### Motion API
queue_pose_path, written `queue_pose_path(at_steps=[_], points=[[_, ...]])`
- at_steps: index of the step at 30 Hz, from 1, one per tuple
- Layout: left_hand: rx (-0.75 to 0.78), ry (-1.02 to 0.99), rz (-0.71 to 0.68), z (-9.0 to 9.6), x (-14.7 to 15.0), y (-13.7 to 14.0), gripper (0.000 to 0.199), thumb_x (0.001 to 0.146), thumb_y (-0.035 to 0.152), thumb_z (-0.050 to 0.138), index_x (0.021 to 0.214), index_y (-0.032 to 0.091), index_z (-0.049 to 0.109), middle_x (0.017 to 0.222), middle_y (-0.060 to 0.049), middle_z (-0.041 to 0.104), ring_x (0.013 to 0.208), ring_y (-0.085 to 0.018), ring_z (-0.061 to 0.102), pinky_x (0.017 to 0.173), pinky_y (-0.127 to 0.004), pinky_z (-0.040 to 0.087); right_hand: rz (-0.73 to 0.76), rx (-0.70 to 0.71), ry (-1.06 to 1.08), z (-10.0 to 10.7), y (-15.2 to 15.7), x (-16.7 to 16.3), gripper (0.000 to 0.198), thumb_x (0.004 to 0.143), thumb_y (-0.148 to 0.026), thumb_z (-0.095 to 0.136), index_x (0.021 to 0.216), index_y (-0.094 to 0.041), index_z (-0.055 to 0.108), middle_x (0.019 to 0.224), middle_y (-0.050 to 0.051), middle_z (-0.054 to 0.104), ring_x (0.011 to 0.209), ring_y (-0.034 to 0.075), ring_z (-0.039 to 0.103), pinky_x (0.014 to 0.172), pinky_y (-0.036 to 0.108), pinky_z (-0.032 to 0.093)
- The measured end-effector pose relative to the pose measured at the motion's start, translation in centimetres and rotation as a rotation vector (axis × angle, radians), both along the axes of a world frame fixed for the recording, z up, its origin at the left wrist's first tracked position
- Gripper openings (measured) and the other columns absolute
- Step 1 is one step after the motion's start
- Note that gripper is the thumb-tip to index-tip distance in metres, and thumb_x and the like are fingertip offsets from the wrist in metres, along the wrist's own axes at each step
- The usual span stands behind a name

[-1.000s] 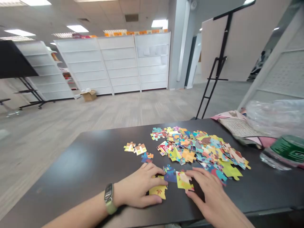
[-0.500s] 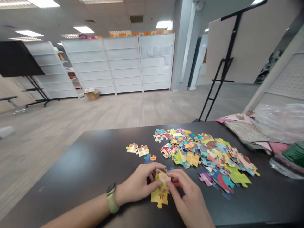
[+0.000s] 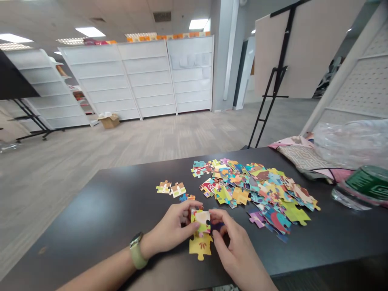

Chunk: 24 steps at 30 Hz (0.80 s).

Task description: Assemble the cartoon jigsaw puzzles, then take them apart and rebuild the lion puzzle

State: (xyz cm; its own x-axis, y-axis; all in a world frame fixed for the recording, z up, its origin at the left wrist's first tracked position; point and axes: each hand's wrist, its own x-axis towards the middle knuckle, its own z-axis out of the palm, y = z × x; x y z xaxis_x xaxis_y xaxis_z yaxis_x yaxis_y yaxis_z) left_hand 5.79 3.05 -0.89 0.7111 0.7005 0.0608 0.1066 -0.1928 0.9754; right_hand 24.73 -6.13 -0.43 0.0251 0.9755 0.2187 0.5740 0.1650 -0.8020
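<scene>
A jigsaw puzzle piece [image 3: 202, 217] with a white shape on yellow-green is pinched between the thumb and fingers of my left hand [image 3: 178, 224], which wears a watch on a green strap. Just below it, a yellow puzzle piece [image 3: 200, 245] with a brown leaf-like print lies on the table; I cannot tell whether the two are joined. My right hand [image 3: 232, 238] is at the held piece's right side, index fingertip by its upper corner and thumb apart from it. Past my left fingertips, a blue and orange piece [image 3: 187, 197] is partly covered.
A pile of colourful puzzle pieces [image 3: 257, 186] spreads across the right of the black table [image 3: 121, 210]. Two brown-and-white pieces [image 3: 171, 188] lie left of it. At the right edge are a green-labelled plastic bottle [image 3: 360, 188], a patterned cloth bag [image 3: 303, 157] and clear plastic wrap [image 3: 348, 141].
My right thumb has come off the white-and-yellow-green piece and the fingers have spread, leaving more of it showing. My left hand keeps its grip. The whole view has shifted slightly.
</scene>
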Motion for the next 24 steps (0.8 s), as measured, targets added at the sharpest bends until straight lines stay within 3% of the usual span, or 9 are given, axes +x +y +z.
queue_pose_path(at_steps=[4, 7, 11, 14, 16, 18, 20, 21, 24], points=[[0.101, -0.034, 0.081, 0.5, -0.2, 0.0, 0.022, 0.087, 0.034, 0.068, 0.097, 0.018, 0.055, 0.083, 0.000, 0.056, 0.068, -0.010, 0.054, 0.062, -0.022, 0.047, -0.031, 0.097, -0.148, -1.4, 0.1, -0.2, 0.041, 0.085, -0.029, 0.059, 0.125, -0.022, 0.056, 0.119, 0.010, 0.068, 0.104, 0.025, 0.067, 0.085, 0.037, 0.057], [0.117, -0.079, 0.130, 0.5, -1.0, 0.6, 0.032, 0.082, 0.040, 0.071, 0.081, 0.019, 0.048, 0.078, 0.002, 0.050, 0.059, -0.009, 0.050, 0.050, -0.019, 0.044, -0.009, 0.190, -0.254, -2.9, 0.5, -0.2, 0.050, 0.075, -0.028, 0.070, 0.124, -0.024, 0.059, 0.118, 0.009, 0.069, 0.108, 0.030, 0.065, 0.090, 0.043, 0.055], [0.075, -0.133, 0.150, 0.8, -2.5, 2.3, 0.039, 0.080, 0.047, 0.072, 0.079, 0.020, 0.042, 0.074, 0.004, 0.048, 0.051, -0.009, 0.054, 0.039, -0.017, 0.042, -0.089, 0.318, -0.293, -3.5, 1.0, 0.3, 0.023, 0.089, -0.021, 0.054, 0.110, -0.025, 0.064, 0.106, 0.007, 0.072, 0.100, 0.026, 0.066, 0.085, 0.041, 0.055], [0.039, -0.142, 0.227, 1.0, -3.5, 4.5, 0.039, 0.085, 0.049, 0.067, 0.082, 0.022, 0.040, 0.076, 0.004, 0.052, 0.056, -0.015, 0.065, 0.041, -0.022, 0.050, -0.174, 0.359, -0.261, -2.8, 0.9, 0.5, 0.021, 0.094, -0.017, 0.046, 0.104, -0.024, 0.063, 0.102, 0.006, 0.071, 0.098, 0.024, 0.064, 0.084, 0.039, 0.054], [0.129, -0.051, 0.320, 0.8, -4.3, 6.1, 0.032, 0.089, 0.048, 0.062, 0.085, 0.021, 0.044, 0.076, 0.003, 0.053, 0.062, -0.018, 0.067, 0.048, -0.027, 0.055, -0.165, 0.307, -0.237, -2.1, 0.6, 0.3, 0.020, 0.094, -0.015, 0.045, 0.100, -0.025, 0.062, 0.099, 0.006, 0.069, 0.096, 0.023, 0.063, 0.081, 0.036, 0.054], [0.335, 0.144, 0.405, 0.2, -5.1, 7.7, 0.023, 0.092, 0.042, 0.057, 0.096, 0.020, 0.053, 0.080, 0.000, 0.059, 0.072, -0.020, 0.068, 0.064, -0.034, 0.059, -0.144, 0.244, -0.219, -1.5, 0.2, 0.0, 0.020, 0.094, -0.014, 0.045, 0.097, -0.024, 0.061, 0.097, 0.005, 0.068, 0.095, 0.023, 0.062, 0.080, 0.036, 0.054], [0.593, 0.362, 0.465, -0.7, -5.7, 9.0, 0.033, 0.092, 0.037, 0.056, 0.119, 0.019, 0.057, 0.105, -0.009, 0.066, 0.099, -0.027, 0.068, 0.090, -0.046, 0.055, -0.140, 0.210, -0.206, -1.2, 0.0, -0.2, 0.020, 0.093, -0.012, 0.044, 0.098, -0.023, 0.060, 0.098, 0.006, 0.067, 0.097, 0.024, 0.061, 0.082, 0.037, 0.053], [0.683, 0.458, 0.472, -1.2, -6.0, 9.4, 0.039, 0.093, 0.037, 0.053, 0.128, 0.020, 0.056, 0.123, -0.013, 0.063, 0.114, -0.030, 0.063, 0.099, -0.052, 0.050, -0.142, 0.198, -0.200, -1.1, -0.1, -0.3, 0.020, 0.092, -0.011, 0.045, 0.098, -0.023, 0.060, 0.098, 0.006, 0.067, 0.098, 0.024, 0.061, 0.083, 0.037, 0.052], [0.769, 0.683, 0.363, -2.4, -6.2, 9.6, 0.044, 0.099, 0.045, 0.045, 0.139, 0.029, 0.055, 0.150, -0.011, 0.049, 0.139, -0.037, 0.044, 0.109, -0.062, 0.039, -0.149, 0.189, -0.181, -1.3, -0.2, -0.4, 0.022, 0.090, -0.008, 0.047, 0.099, -0.023, 0.060, 0.099, 0.005, 0.067, 0.099, 0.024, 0.060, 0.085, 0.036, 0.050]])
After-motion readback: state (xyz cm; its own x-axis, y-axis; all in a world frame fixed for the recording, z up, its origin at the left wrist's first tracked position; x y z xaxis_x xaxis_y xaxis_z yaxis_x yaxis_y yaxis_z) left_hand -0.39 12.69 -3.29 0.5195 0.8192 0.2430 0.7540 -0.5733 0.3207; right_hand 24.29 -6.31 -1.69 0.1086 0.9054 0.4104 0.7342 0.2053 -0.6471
